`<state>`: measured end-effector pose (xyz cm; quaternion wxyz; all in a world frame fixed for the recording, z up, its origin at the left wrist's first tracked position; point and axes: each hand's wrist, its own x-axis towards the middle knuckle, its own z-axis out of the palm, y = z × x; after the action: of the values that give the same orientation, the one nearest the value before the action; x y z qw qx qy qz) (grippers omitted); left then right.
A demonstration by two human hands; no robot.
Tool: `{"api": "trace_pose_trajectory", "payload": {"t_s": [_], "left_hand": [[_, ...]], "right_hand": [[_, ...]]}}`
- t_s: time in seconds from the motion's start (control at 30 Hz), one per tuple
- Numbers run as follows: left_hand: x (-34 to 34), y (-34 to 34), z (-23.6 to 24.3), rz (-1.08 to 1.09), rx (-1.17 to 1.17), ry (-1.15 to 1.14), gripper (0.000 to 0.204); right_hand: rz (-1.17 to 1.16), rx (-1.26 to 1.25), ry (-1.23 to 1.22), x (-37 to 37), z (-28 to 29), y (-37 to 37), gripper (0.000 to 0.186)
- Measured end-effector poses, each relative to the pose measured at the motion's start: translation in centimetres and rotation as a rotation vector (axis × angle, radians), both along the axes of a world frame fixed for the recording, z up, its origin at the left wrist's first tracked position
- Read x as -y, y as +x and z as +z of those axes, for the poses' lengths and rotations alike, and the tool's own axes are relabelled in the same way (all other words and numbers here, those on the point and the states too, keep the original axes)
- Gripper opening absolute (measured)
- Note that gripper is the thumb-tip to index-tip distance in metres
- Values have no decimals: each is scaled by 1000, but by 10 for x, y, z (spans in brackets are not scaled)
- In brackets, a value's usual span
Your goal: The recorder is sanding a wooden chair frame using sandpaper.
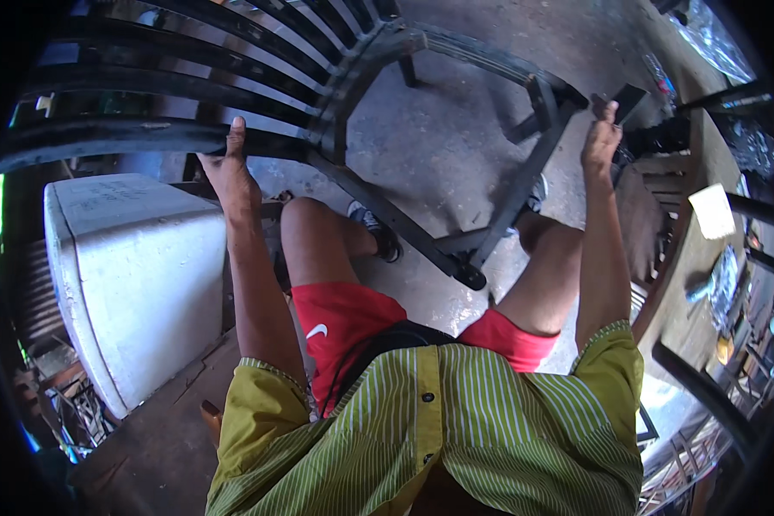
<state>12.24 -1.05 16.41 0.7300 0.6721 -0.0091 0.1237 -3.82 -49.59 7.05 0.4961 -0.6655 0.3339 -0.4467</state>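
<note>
A dark wooden chair frame [400, 219] lies tilted in front of me, its slatted back [206, 77] reaching to the upper left and its seat opening showing the floor. My left hand [232, 176] is closed around the near outer rail of the back, thumb on top. Beyond the frame's right corner, my right hand [604, 144] is closed on a dark flat piece [629, 105]. What that piece is made of I cannot make out. My right hand's fingers are partly hidden behind its thumb.
To my left stands a white box [138, 275]. On the right is a wooden bench [679, 232] with a pale square sheet [712, 212] and a clear plastic packet [725, 288]. A plastic bottle [660, 76] lies at the far right. My knees flank the frame's near corner.
</note>
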Motion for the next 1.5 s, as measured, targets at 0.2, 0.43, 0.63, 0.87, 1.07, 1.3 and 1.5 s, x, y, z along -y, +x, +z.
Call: {"api": "trace_pose_trajectory", "payload": {"t_s": [0.2,0.43,0.63,0.87,1.07,1.3,1.5], "left_hand": [[-5,10,-3,-12,-23,-8,34],[5,27,-1,-103,48,-6,24],[18,70,3,-148,71,93,23],[24,145,13,-225,30,194,25],[7,181,-6,-67,20,421,64],[11,70,-110,-343,-497,399,81],[27,2,-116,-298,-569,384,73]], "right_hand": [[219,100,280,26,-2,35,49],[280,-143,164,29,5,8,49],[177,-226,123,15,10,-16,50],[188,-201,-18,-19,3,-37,54],[132,-121,90,-53,-34,-10,39],[124,-204,315,-55,-34,-15,29],[85,-291,355,-59,-26,-15,45]]}}
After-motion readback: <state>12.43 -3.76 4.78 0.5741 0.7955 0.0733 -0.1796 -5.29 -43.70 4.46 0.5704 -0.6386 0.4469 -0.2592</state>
